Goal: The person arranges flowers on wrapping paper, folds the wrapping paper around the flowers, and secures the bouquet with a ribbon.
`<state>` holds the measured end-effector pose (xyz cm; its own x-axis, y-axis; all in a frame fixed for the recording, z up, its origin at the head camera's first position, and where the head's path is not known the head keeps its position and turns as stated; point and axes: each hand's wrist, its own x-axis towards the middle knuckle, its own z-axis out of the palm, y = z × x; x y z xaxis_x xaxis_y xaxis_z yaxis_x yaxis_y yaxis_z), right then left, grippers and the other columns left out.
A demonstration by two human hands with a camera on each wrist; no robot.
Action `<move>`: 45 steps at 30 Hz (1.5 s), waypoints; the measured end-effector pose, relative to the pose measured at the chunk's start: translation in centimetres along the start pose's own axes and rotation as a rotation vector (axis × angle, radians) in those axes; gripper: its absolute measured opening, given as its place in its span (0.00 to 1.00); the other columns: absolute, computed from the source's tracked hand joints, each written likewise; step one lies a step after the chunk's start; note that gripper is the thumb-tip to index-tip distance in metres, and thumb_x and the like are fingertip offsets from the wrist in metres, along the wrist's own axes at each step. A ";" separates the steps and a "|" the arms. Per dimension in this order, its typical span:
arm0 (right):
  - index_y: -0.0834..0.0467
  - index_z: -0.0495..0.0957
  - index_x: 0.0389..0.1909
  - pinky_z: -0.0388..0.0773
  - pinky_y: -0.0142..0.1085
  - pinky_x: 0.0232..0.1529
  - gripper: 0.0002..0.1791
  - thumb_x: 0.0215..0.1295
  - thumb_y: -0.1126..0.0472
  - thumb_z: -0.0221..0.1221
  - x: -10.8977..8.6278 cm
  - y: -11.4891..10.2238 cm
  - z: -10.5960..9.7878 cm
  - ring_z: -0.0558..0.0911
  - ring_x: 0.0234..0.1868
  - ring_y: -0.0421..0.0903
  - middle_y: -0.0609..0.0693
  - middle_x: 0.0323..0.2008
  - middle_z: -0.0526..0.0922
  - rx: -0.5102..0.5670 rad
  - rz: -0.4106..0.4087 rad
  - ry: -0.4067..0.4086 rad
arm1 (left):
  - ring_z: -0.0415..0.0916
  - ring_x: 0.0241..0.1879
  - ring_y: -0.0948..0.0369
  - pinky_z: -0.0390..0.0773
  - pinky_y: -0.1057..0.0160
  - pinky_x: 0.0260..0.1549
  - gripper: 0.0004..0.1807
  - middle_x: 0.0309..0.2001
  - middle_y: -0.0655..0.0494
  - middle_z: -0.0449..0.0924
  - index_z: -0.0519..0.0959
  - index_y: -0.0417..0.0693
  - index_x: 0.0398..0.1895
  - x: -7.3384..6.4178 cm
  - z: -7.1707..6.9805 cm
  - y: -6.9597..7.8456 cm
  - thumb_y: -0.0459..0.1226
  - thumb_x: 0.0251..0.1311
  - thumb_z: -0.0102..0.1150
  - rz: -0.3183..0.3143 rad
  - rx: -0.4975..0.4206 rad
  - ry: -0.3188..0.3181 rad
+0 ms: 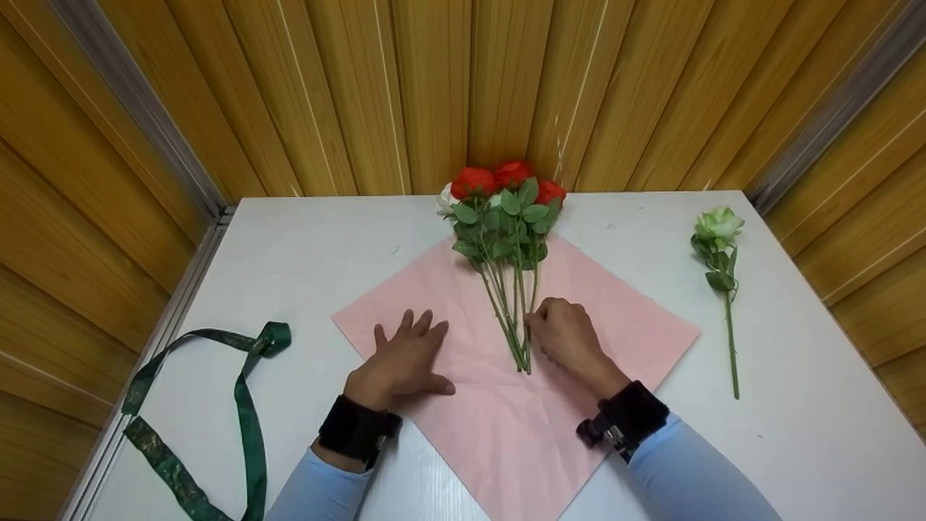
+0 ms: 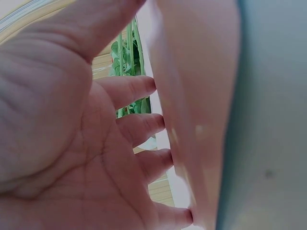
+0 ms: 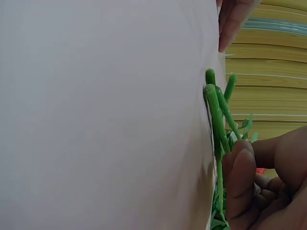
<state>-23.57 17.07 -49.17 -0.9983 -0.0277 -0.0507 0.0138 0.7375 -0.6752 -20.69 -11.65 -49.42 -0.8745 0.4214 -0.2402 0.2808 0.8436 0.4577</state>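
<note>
A bunch of roses (image 1: pixel 506 242) lies on a sheet of pink paper (image 1: pixel 636 318), with the red blooms (image 1: pixel 474 181) and a white bloom (image 1: pixel 446 200) at the far edge of the tabletop (image 1: pixel 796 434). The right hand (image 1: pixel 568 336) reaches in from the near right, its thumb and fingers pinching the bunch at the stems (image 1: pixel 519 353), a little above their cut ends; the other fingers curl in toward the palm. The left hand (image 1: pixel 406 362) is spread wide, palm down over the left part of the paper, with fingers pointing away from the person, thumb stretched toward the stems and fingertips touching the sheet; it grips nothing. The bunch points its flowers away from the person, its long axis running nearly straight from far to near, the stems drawing together toward the cut ends. The paper is turned like a diamond, one corner toward the person. Well apart on the right, a single pale green rose (image 1: pixel 720 228) lies with its bloom also pointing away. On the left, a dark green ribbon (image 1: pixel 249 427) lies in a loose loop. Wood-patterned panels (image 1: pixel 434 94) stand behind.
</note>
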 end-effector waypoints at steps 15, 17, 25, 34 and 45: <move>0.64 0.87 0.36 0.75 0.40 0.36 0.14 0.75 0.58 0.60 -1.6 4.3 -5.4 0.81 0.30 0.49 0.56 0.31 0.88 -0.146 -0.062 0.164 | 0.39 0.85 0.39 0.37 0.19 0.71 0.57 0.85 0.42 0.50 0.60 0.53 0.84 0.0 -0.1 0.1 0.59 0.55 0.78 0.002 0.023 0.010; 0.65 0.87 0.38 0.75 0.41 0.36 0.14 0.76 0.58 0.59 -2.0 5.1 -6.2 0.81 0.30 0.50 0.57 0.33 0.89 -0.147 -0.060 0.176 | 0.39 0.85 0.39 0.36 0.18 0.70 0.57 0.85 0.43 0.51 0.61 0.54 0.84 0.0 -0.1 0.1 0.59 0.54 0.78 0.001 0.027 0.012; 0.66 0.87 0.43 0.77 0.44 0.37 0.16 0.76 0.57 0.58 -3.2 8.7 -9.5 0.86 0.35 0.54 0.60 0.37 0.89 -0.173 -0.016 0.227 | 0.38 0.85 0.38 0.36 0.21 0.72 0.57 0.85 0.41 0.49 0.60 0.51 0.84 -0.1 -0.1 -0.1 0.58 0.55 0.78 0.024 -0.018 0.009; 0.71 0.85 0.40 0.74 0.43 0.27 0.16 0.75 0.61 0.57 -4.4 12.8 -12.8 0.84 0.29 0.57 0.65 0.33 0.88 -0.289 0.034 0.293 | 0.37 0.85 0.38 0.36 0.21 0.73 0.57 0.85 0.41 0.49 0.59 0.51 0.84 -0.1 -0.2 0.0 0.58 0.55 0.78 0.024 -0.010 0.002; 0.65 0.73 0.21 0.68 0.43 0.16 0.18 0.72 0.63 0.51 -7.0 15.9 -16.1 0.76 0.20 0.55 0.58 0.17 0.75 -0.372 0.236 0.147 | 0.37 0.85 0.39 0.36 0.22 0.73 0.57 0.85 0.42 0.49 0.59 0.52 0.84 0.1 -0.1 0.0 0.58 0.55 0.78 0.008 0.000 -0.001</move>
<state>-17.26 39.86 -47.76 -0.9679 0.2465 -0.0483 0.2478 0.9049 -0.3460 -20.85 -11.65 -49.38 -0.8717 0.4285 -0.2377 0.2876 0.8401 0.4599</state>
